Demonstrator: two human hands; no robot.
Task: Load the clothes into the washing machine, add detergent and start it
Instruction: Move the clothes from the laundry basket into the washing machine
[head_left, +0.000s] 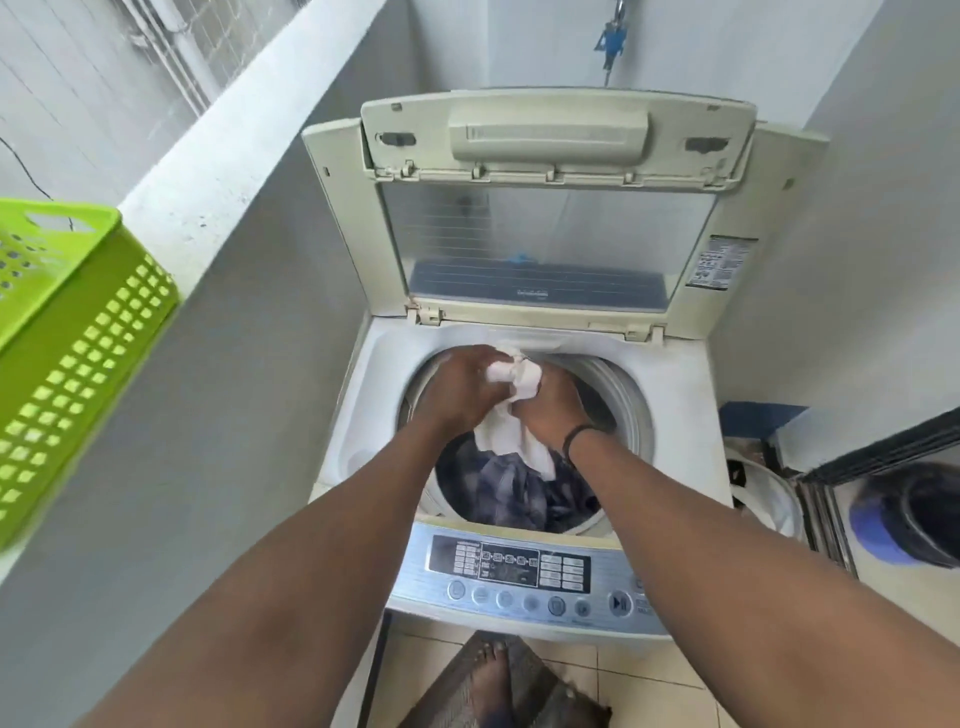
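A bare foot (491, 670) stands on a dark mat (524, 691) over the tiled floor, just before the top-loading washing machine (358, 395). Its control panel (519, 571) faces the person, a play/pause button (619, 604) at the right end. Past the panel, dark blue clothes (519, 491) lie in the drum (631, 410). Above them both hands meet over the drum opening: the left hand (457, 389) and the right hand (550, 410) (a black band on its wrist) each have fingers curled round a white cloth (511, 415), which is bunched between them and hangs down toward the dark load. Behind, the lid (556, 208) stands folded open and upright. At the left, a lime-green laundry basket (78, 332) sits on a white ledge (249, 130).
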